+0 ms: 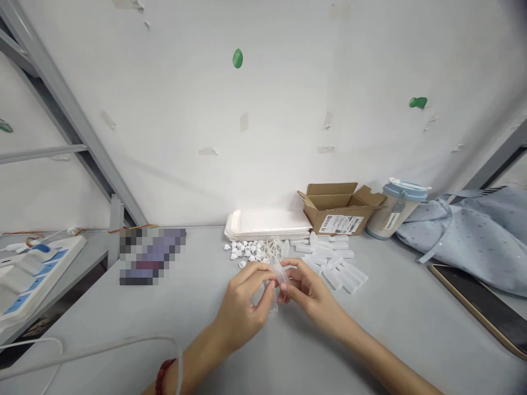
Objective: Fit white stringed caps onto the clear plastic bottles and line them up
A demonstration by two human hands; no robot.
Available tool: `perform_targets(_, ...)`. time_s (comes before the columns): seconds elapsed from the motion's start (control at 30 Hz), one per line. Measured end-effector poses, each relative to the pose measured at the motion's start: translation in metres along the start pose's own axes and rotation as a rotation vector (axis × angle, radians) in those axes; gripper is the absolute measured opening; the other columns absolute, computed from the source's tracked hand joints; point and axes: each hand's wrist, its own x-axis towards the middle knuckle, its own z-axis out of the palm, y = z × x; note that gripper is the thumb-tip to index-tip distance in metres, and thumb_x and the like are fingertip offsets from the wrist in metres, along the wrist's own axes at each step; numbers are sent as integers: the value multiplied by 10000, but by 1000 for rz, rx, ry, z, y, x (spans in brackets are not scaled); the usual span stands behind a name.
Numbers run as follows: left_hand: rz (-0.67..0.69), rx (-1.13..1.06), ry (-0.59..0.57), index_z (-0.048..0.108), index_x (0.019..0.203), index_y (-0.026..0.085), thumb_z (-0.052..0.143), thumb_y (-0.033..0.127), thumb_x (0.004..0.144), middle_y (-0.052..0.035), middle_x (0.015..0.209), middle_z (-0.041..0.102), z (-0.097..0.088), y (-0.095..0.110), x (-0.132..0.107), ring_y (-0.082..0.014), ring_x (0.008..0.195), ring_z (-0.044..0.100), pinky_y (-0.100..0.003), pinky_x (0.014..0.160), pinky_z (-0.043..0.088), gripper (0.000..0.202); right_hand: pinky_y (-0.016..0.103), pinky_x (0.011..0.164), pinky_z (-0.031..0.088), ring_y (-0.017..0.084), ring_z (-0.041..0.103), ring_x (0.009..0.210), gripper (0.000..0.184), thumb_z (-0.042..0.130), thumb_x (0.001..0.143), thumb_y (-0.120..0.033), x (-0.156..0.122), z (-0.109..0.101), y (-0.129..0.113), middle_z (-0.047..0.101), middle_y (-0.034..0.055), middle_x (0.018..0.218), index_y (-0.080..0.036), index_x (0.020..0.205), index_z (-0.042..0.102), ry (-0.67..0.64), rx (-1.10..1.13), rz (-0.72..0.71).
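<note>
A small translucent plastic tube (280, 271) is held up over the grey table. My right hand (307, 288) is closed on it with thumb and fingers. My left hand (249, 296) is closed too, its fingertips pinching at the tube's left side; whether they hold anything smaller is hidden. Another clear plastic piece (273, 306) shows partly below and behind my left fingers. Just beyond the hands lie several small white caps (247, 250) and a tangle of thin whitish loops (273, 248). More translucent tubes (349, 277) are heaped to the right.
Behind the caps lies a stack of white padded envelopes (269, 224). An open cardboard box (341, 216) and a blue-lidded cup (394, 211) stand at the back right. A phone (481, 307) and patterned cloth (473, 236) lie right. A white cable (123, 343) crosses near my left wrist.
</note>
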Motion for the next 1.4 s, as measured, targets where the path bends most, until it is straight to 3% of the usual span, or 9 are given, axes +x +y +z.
perform_targets(0.2,-65,-7,-14,625,840,170,466,102,828,-51,835,620,2,2,0,-152,769,586,-258,681,471,173,296,653,453,147,603,692,235,509,877,-312,0,0,-1,585,-17,754,-228,1082,431,12,30,-20)
perform_targets(0.53,-568,-319,-61,617,863,182,502,313,848,-12,795,645,0,-1,6,-155,750,620,-259,708,475,175,299,654,448,147,618,693,237,531,870,-303,-1,2,-2,591,4,809,-219,1074,445,-52,94,2)
perform_targets(0.83,-628,-423,-132,623,810,162,569,319,784,-34,788,652,0,-3,6,-177,734,615,-280,707,472,168,292,651,452,148,619,708,243,521,879,-300,-3,4,0,583,-11,775,-225,1093,434,-60,72,-20)
perform_targets(1.13,-628,-274,-85,556,739,175,530,336,783,-6,726,584,5,3,3,-149,670,545,-258,630,437,170,262,595,435,137,591,655,320,567,835,-320,-2,7,2,591,-8,777,-222,1098,412,21,-140,-56)
perform_targets(1.27,-610,-254,-92,530,710,172,552,360,778,5,681,543,8,3,2,-133,622,512,-243,586,430,201,243,533,370,129,526,592,230,520,856,-350,-4,9,2,577,-29,659,-218,1016,419,52,-280,-100)
perform_targets(1.4,-544,-172,-111,535,757,177,597,340,757,-2,713,565,7,3,1,-145,643,528,-263,603,452,175,248,550,377,142,566,625,231,465,886,-402,-4,10,-1,603,-10,682,-205,995,416,29,-122,-22)
